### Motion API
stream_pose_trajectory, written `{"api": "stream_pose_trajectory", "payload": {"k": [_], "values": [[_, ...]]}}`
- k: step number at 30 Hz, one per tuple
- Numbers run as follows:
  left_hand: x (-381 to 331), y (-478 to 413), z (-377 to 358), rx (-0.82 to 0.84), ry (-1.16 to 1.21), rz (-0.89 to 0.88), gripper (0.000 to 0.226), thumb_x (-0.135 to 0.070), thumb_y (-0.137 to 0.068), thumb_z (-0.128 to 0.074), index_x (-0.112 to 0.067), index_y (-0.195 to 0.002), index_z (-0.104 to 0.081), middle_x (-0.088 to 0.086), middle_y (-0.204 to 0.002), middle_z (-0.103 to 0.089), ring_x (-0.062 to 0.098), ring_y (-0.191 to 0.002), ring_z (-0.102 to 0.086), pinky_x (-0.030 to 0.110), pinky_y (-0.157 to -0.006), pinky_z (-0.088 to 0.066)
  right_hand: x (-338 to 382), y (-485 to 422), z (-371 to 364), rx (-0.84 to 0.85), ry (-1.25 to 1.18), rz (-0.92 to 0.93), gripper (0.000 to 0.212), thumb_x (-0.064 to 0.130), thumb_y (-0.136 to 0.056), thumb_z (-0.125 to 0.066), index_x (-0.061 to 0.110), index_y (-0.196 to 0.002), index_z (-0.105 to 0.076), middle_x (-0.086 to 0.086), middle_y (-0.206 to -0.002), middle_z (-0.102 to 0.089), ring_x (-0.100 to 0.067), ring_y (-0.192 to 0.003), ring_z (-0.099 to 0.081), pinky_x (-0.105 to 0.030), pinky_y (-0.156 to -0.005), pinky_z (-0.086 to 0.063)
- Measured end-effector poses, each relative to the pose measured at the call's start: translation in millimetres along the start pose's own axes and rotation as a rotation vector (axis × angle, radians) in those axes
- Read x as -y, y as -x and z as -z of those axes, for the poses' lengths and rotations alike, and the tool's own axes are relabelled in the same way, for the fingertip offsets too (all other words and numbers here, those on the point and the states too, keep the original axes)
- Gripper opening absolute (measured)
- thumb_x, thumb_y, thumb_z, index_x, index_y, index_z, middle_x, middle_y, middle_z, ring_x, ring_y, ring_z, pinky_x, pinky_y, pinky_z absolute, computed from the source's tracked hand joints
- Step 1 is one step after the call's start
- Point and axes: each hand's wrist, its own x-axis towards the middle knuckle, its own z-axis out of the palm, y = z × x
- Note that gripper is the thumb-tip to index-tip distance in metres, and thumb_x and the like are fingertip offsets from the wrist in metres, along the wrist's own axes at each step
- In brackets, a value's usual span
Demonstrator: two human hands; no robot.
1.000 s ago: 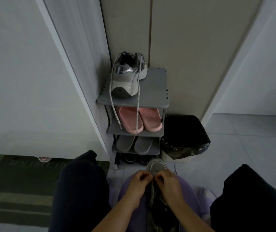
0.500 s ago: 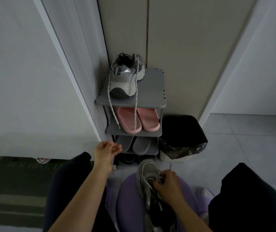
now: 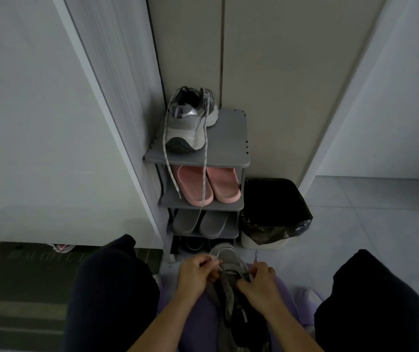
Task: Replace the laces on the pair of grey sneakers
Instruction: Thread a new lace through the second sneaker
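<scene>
Standing against the wall, the shoe rack [image 3: 228,146] carries one grey sneaker [image 3: 190,123] on top, its loose lace [image 3: 204,179] dangling past the lower shelves; the other sneaker [image 3: 228,260] lies on the lap; left hand [image 3: 195,275] and right hand [image 3: 259,283] each have their grip pinched on the lace ends [image 3: 256,255] near the toe eyelets; threading seems underway; next, even both ends, then cross upward.
</scene>
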Motion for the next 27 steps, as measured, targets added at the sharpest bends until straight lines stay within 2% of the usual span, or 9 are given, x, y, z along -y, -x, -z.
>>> {"api": "stream_pose_trajectory", "payload": {"k": [5,10,12,14,16,19,22,24,27], "values": [[-27.0,-17.4,21.1,-0.242,0.342,0.109,0.021,-0.003,-0.087,-0.058,-0.006,-0.066,-0.061,0.001,-0.049,-0.061,0.005,-0.039,-0.055,0.016,-0.044,-0.049,1.1,1.0,9.5,0.023,0.023,-0.033,0.018,0.018,-0.081,-0.059,0.008,-0.089,-0.047,-0.006,-0.088,-0.058,-0.018,-0.078,-0.053,-0.026,-0.06,-0.036],[-81.7,-41.5,93.1,-0.533,0.44,-0.005,0.021,-0.01,-0.088,-0.058,-0.011,-0.067,-0.06,-0.004,-0.047,-0.06,0.002,-0.041,-0.053,0.018,-0.052,-0.046,0.1,1.0,16.5,0.119,0.026,-0.045,0.013,0.02,-0.086,-0.055,0.012,-0.086,-0.045,0.003,-0.071,-0.052,-0.009,-0.065,-0.047,-0.022,-0.056,-0.036],[-94.7,-45.1,115.2,-0.607,0.525,-0.063,0.016,-0.01,-0.087,-0.06,-0.012,-0.071,-0.062,-0.002,-0.057,-0.062,0.004,-0.047,-0.054,0.021,-0.056,-0.047,1.3,1.4,13.9,0.137,0.033,-0.04,0.014,0.02,-0.084,-0.056,0.011,-0.084,-0.046,0.002,-0.069,-0.051,-0.008,-0.062,-0.046,-0.021,-0.056,-0.035],[-89.4,-43.9,108.8,-0.586,0.493,-0.063,0.018,-0.011,-0.087,-0.059,-0.013,-0.07,-0.061,-0.002,-0.057,-0.061,0.004,-0.048,-0.053,0.019,-0.057,-0.047,4.6,3.8,7.5,0.133,0.039,-0.03,0.018,0.021,-0.082,-0.057,0.012,-0.075,-0.043,0.0,-0.068,-0.052,-0.014,-0.064,-0.049,-0.029,-0.06,-0.036],[-68.8,-37.1,78.2,-0.441,0.407,0.032,0.019,-0.011,-0.09,-0.055,-0.011,-0.071,-0.059,-0.002,-0.054,-0.06,0.007,-0.049,-0.053,0.014,-0.051,-0.046,8.6,6.2,3.5,0.131,0.037,-0.034,0.024,0.021,-0.083,-0.057,0.016,-0.07,-0.038,0.0,-0.068,-0.051,-0.017,-0.068,-0.05,-0.028,-0.062,-0.035],[-25.1,-16.0,27.8,-0.205,0.325,0.231,0.002,-0.009,-0.089,-0.056,-0.01,-0.088,-0.055,0.006,-0.064,-0.056,0.013,-0.053,-0.052,0.019,-0.048,-0.045,11.1,7.3,4.6,0.139,0.02,-0.034,0.024,0.022,-0.083,-0.057,0.017,-0.07,-0.037,0.003,-0.066,-0.049,-0.011,-0.062,-0.046,-0.026,-0.056,-0.034],[13.9,4.4,-4.6,-0.059,0.172,0.366,0.019,-0.021,-0.086,-0.064,-0.006,-0.077,-0.057,0.008,-0.072,-0.062,0.012,-0.061,-0.061,0.022,-0.054,-0.046,10.6,8.4,5.9,0.139,-0.007,-0.03,0.023,0.022,-0.083,-0.056,0.016,-0.071,-0.038,0.003,-0.065,-0.047,-0.008,-0.058,-0.043,-0.024,-0.053,-0.031],[20.6,8.9,-14.8,-0.055,0.17,0.375,0.023,-0.027,-0.081,-0.069,-0.006,-0.082,-0.059,0.009,-0.083,-0.067,0.018,-0.076,-0.063,0.026,-0.062,-0.047,12.2,10.1,5.1,0.131,0.015,-0.01,0.023,0.021,-0.084,-0.055,0.017,-0.069,-0.038,0.003,-0.063,-0.047,-0.008,-0.056,-0.043,-0.022,-0.05,-0.031],[17.7,3.2,-19.4,-0.165,0.221,0.359,0.016,-0.013,-0.081,-0.068,-0.008,-0.077,-0.054,0.007,-0.076,-0.059,0.015,-0.067,-0.054,0.022,-0.056,-0.042,14.6,12.2,4.9,0.116,0.046,0.031,0.027,0.019,-0.085,-0.055,0.018,-0.066,-0.036,0.004,-0.059,-0.046,-0.007,-0.052,-0.042,-0.018,-0.046,-0.03]]}}
